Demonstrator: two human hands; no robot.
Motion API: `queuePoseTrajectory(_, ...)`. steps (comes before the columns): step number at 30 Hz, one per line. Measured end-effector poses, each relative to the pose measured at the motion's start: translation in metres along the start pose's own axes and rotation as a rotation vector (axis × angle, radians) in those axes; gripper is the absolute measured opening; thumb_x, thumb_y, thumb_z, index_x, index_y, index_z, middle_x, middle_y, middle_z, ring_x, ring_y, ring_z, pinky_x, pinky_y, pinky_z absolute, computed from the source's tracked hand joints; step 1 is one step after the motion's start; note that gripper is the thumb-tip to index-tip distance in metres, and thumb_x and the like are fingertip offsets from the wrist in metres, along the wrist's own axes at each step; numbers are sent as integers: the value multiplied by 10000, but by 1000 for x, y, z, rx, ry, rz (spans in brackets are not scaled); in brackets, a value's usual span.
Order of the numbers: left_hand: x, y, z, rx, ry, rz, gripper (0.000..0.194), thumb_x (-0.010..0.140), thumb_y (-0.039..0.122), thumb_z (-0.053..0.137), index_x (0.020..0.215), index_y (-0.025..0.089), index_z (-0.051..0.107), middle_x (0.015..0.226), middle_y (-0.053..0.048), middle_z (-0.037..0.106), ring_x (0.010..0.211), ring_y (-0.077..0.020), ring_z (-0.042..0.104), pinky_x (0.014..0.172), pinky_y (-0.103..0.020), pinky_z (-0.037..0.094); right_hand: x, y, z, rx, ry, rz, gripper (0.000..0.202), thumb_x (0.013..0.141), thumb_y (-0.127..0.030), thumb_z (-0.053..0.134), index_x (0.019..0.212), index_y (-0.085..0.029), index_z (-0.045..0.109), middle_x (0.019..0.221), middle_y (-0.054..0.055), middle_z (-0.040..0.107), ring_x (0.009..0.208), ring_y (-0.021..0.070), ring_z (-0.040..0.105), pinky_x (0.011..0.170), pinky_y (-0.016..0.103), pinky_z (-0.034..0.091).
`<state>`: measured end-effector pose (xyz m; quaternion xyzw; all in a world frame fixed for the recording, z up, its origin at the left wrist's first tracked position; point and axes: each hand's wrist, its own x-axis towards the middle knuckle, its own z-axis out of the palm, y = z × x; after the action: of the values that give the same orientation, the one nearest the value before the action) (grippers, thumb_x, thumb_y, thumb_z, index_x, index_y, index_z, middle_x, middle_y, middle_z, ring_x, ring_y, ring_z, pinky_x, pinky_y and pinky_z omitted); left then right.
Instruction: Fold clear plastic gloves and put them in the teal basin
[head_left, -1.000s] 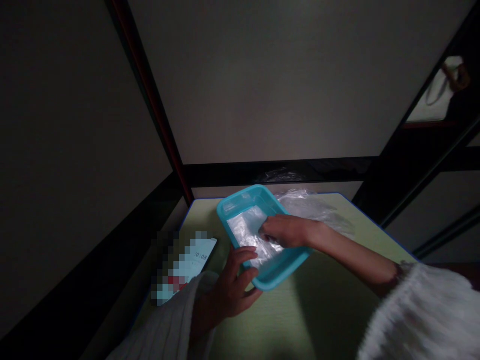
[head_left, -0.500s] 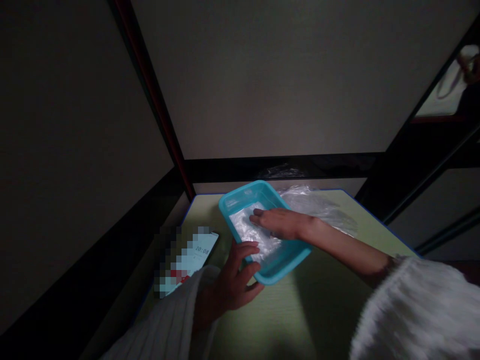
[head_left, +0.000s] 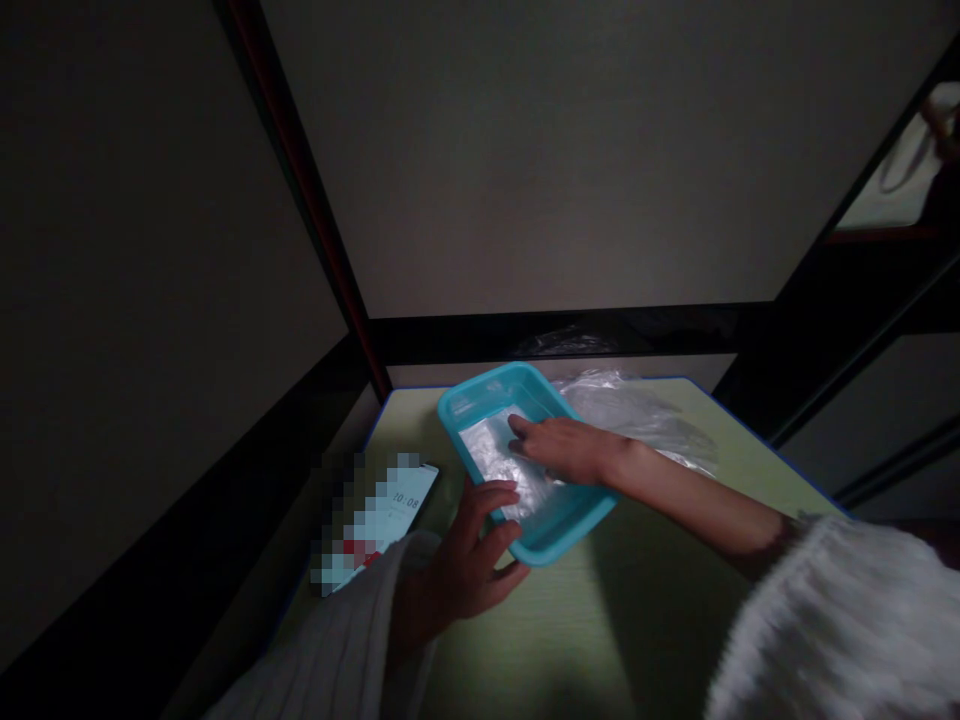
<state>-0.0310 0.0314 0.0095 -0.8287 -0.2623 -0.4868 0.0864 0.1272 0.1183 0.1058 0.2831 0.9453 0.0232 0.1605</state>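
A blue plastic tray [head_left: 559, 548] sits on the table, turned at a slant. My left hand [head_left: 480, 555] grips its near left corner, fingers over the rim and thumb low against the outside wall. Inside the tray lies a shiny clear plastic bag [head_left: 491, 455], spread flat along the left part of the bottom. Reaching in from the right, my right hand [head_left: 562, 448] is over the bag, its fingertips apart and resting on or just above the plastic. Its lower fingers are partly hidden beneath the palm.
Crumpled clear plastic [head_left: 637, 410] lies behind the tray at the table's back edge. A phone [head_left: 405, 500] with a lit screen lies on the left. The pale green table [head_left: 525, 650] has a blue edge and stands against a panelled wall [head_left: 555, 180].
My right hand has shifted slightly right over the plastic bag, its fingers a little more curled. My left hand stays on the tray, which has hardly moved.
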Motion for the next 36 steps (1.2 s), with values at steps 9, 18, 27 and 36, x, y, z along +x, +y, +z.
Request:
queuePoseTrajectory(9, 2, 2, -1, -1, 4, 13, 205, 712, 64, 544, 872, 166, 468, 1009, -127, 519, 995, -257, 550, 825, -437, 513, 5, -6, 0, 71, -187, -11, 276, 758, -173, 655, 1015, -74, 637, 985, 155, 673, 925, 263, 636, 674, 274, 467)
queuePoseTrajectory(18, 3, 3, -2, 6, 0, 0, 243, 689, 55, 556, 881, 170, 462, 1007, -130, 527, 1000, -262, 556, 840, -429, 502, 7, -6, 3, 103, -181, 14, 433, 731, -163, 673, 1133, -50, 559, 1036, 195, 650, 912, 272, 639, 633, 266, 450)
queuePoseTrajectory(27, 4, -2, -5, 32, 21, -35, 219, 703, 72, 557, 871, 181, 468, 1021, -116, 536, 1007, -250, 558, 835, -413, 505, -16, 6, -14, 126, 94, 26, 233, 885, -120, 393, 1084, -118, 516, 938, 119, 652, 816, 203, 617, 606, 252, 375)
queuePoseTrajectory(36, 5, -24, -3, 110, 85, -113, 170, 732, 146, 590, 860, 187, 487, 1065, -100, 514, 1008, -232, 552, 792, -386, 520, -55, 45, 2, 192, 520, 277, 133, 850, -187, 422, 838, -164, 552, 782, 63, 631, 701, 170, 572, 609, 254, 362)
